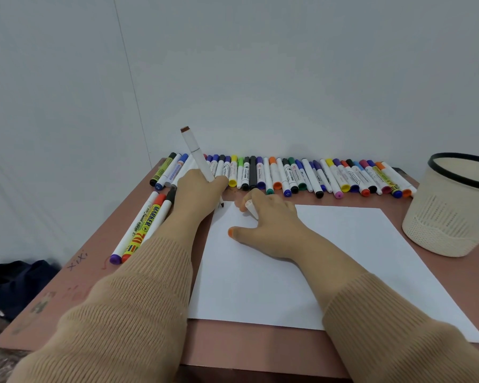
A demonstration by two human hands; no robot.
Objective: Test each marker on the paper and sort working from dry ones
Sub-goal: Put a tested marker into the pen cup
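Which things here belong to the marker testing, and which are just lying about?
Job: marker in left hand; cap in right hand; paper; marker row; side markers; bin, probably.
Lying about: dark cloth beside the table.

One head cam, wide-angle: looks fwd + down over table [260, 346] toward wall [288, 78], close above left hand [197, 194] + right hand [271, 225].

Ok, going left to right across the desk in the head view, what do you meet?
Side markers → left hand gripping a marker → right hand holding a cap → basket.
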